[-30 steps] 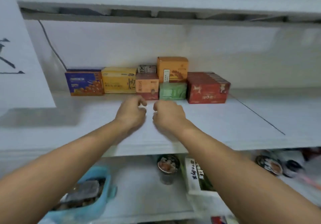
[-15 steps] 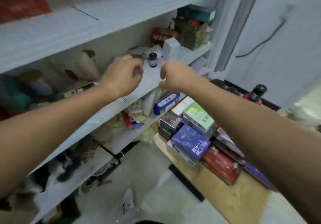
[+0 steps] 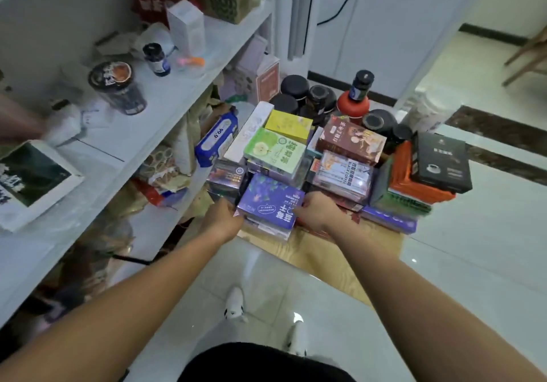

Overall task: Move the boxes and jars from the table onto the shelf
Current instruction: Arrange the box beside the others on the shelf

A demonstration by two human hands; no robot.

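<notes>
"BLACK COFFEE" can be read in capitals on the pale see-through box mid-pile, printed sideways next to a line of Chinese characters. On the blue pack by the shelf, digits are seen upside down that read as 99.9 once flipped. Big white Chinese characters are printed on the purple box and dark ones on the green box, but they can't really be made out.

Head-worn view, down over table

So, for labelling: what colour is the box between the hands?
A purple box, white lettering; clearest in the head view.
</notes>
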